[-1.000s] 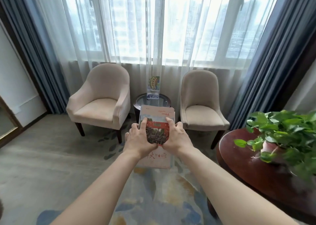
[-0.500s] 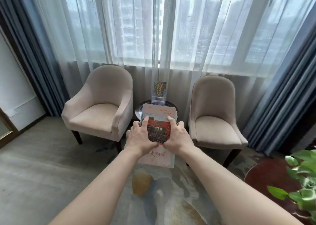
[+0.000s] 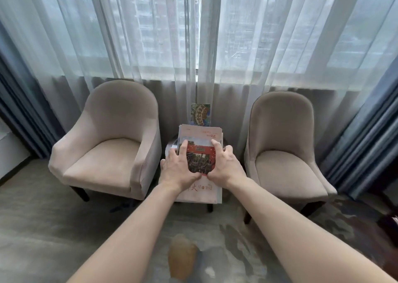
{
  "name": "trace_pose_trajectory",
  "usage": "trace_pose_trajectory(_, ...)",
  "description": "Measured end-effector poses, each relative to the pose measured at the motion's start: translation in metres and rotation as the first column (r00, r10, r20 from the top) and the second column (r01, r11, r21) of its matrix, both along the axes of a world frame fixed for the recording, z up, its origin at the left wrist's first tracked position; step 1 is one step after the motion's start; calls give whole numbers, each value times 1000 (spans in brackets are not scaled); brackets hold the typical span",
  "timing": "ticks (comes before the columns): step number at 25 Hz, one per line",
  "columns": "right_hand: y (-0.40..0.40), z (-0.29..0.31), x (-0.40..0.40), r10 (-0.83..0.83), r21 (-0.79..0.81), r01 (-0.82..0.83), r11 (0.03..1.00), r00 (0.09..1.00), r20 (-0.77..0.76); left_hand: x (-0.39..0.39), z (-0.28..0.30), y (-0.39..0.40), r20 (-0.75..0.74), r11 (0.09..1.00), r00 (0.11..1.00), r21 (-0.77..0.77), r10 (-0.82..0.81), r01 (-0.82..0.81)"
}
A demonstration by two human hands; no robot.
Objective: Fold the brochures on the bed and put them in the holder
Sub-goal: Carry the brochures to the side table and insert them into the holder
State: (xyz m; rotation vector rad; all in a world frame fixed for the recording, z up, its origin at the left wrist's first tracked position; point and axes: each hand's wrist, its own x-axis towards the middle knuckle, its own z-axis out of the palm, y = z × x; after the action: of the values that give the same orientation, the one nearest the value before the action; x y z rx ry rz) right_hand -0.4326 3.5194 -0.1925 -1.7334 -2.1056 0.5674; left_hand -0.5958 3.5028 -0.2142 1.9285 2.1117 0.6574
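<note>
A small folded brochure with a red band and a dark crowd photo (image 3: 199,160) is pinched between both hands on top of a stack of pale, cream-coloured printed brochures (image 3: 199,193). The left hand (image 3: 179,167) is curled against the small brochure's left edge, with its index finger laid up along that edge and its thumb drawn in under the lower corner. The right hand (image 3: 225,166) grips the opposite edge in the same way, index finger raised along the right side and the remaining fingers bent round the stack's border. The thumbs nearly meet below the red brochure. The stack is held out in front of the body on two bare, outstretched forearms, above the floor; red characters are printed near its lower edge.

Just beyond the stack, part of a small round dark side table (image 3: 172,147) is seen, mostly hidden by the paper. A clear upright brochure holder with a green and yellow leaflet inside (image 3: 200,114) stands behind the top edge of the stack, against the curtain. Two beige upholstered tub armchairs are set either side of the table: one at the left (image 3: 107,147), one at the right (image 3: 284,153). Sheer white curtains (image 3: 150,46) cover the window behind them, and heavy blue drapes (image 3: 370,136) hang at the right side. A patterned grey and ochre carpet (image 3: 183,254) lies underneath.
</note>
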Motion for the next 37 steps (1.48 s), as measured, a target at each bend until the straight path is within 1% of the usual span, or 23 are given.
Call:
trace_pose_trajectory(4,101,-20,-14,14,-17,-14,1000,1000,1,-14,-18,101,-22,1000,1000,-8,13,-13)
trace_pose_trajectory(9,222,-44,-17,14,-69,-13,998,1000,13,-14,-43,224,-43,998,999,-63,9,-12)
trace_pose_trajectory(13,293,-64,-25,-3,-117,4,993,1000,9,-23,-67,298,-41,992,999,-123,8,-13)
trace_pose_trajectory(18,380,-118,-42,-21,-174,28,984,999,39,-41,-119,390,-12,982,1000,-187,-22,19)
trace_pose_trajectory(24,480,-198,-66,-85,-294,104,950,993,78,-64,-197,494,-13,955,997,-288,-80,73)
trace_pose_trajectory(29,525,-267,-74,-81,-401,123,908,990,119,-70,-262,536,-4,911,996,-404,-87,78)
trace_pose_trajectory(33,538,-322,-74,-47,-519,104,848,992,121,-70,-312,545,-31,868,994,-492,-100,72)
trace_pose_trajectory(37,552,-373,-71,0,-571,76,817,991,131,-68,-361,556,-71,835,991,-547,-116,58)
